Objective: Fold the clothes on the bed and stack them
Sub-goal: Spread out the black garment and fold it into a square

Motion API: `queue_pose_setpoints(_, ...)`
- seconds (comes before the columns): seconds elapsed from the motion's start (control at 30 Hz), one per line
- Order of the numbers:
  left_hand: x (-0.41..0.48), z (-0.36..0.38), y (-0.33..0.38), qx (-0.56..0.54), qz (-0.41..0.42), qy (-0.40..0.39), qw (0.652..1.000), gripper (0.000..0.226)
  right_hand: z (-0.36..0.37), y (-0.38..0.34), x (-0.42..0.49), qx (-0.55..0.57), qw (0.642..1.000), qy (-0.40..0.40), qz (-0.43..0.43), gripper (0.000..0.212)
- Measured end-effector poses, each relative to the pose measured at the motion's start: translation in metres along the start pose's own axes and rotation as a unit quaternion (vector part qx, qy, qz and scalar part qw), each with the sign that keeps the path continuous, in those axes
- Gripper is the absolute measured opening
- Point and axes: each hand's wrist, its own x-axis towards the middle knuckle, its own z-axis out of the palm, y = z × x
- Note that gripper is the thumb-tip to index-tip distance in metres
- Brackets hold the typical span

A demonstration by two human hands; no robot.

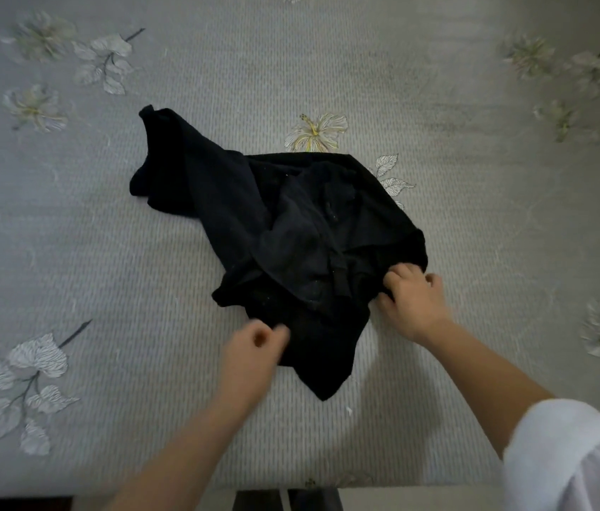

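A crumpled black garment (272, 230) lies in the middle of the bed, one part stretched up to the left. My right hand (411, 296) grips the garment's right near edge, its fingers curled into the cloth. My left hand (254, 344) is at the garment's near left edge with fingers curled, pinching the dark fabric there. The hand is blurred, so the hold is not sharp. A white sleeve covers my right upper arm.
The bed (107, 252) is covered by a grey ribbed sheet printed with pale flowers and leaves. Its near edge runs along the bottom of the view, with dark floor below it. Open sheet surrounds the garment on all sides.
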Motion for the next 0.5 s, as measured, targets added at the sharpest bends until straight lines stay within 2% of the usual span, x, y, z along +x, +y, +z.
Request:
queue_pose_setpoints(0.03, -0.014, 0.011, -0.003, 0.065, 0.038, -0.032, 0.997, 0.028, -0.001, -0.007, -0.002, 0.063, 0.998, 0.014, 0.008, 0.017)
queue_pose_setpoints(0.1, -0.031, 0.032, -0.013, 0.225, 0.104, -0.073, 0.966, 0.041, -0.007, -0.019, -0.006, 0.194, 0.98, 0.028, 0.037, 0.014)
queue_pose_setpoints(0.2, -0.027, 0.054, -0.015, 0.384, 0.08, -0.087, 0.916, 0.072, -0.016, -0.025, -0.01, 0.276, 0.959, 0.024, 0.058, 0.014)
queue_pose_setpoints(0.27, -0.017, 0.061, -0.012, 0.427, 0.061, -0.091, 0.898, 0.073, -0.025, -0.027, -0.013, 0.314, 0.946, 0.036, 0.066, 0.013)
queue_pose_setpoints(0.33, -0.009, 0.059, -0.005, 0.425, 0.06, -0.106, 0.897, 0.049, -0.037, -0.028, -0.013, 0.361, 0.927, 0.057, 0.082, 0.012)
queue_pose_setpoints(0.4, -0.004, 0.045, 0.003, 0.37, 0.062, -0.113, 0.92, 0.019, -0.052, -0.024, -0.016, 0.379, 0.918, 0.083, 0.087, 0.01)
queue_pose_setpoints(0.5, -0.001, 0.011, 0.023, 0.263, 0.039, -0.105, 0.958, 0.029, -0.077, -0.012, -0.026, 0.383, 0.913, 0.111, 0.088, 0.011)
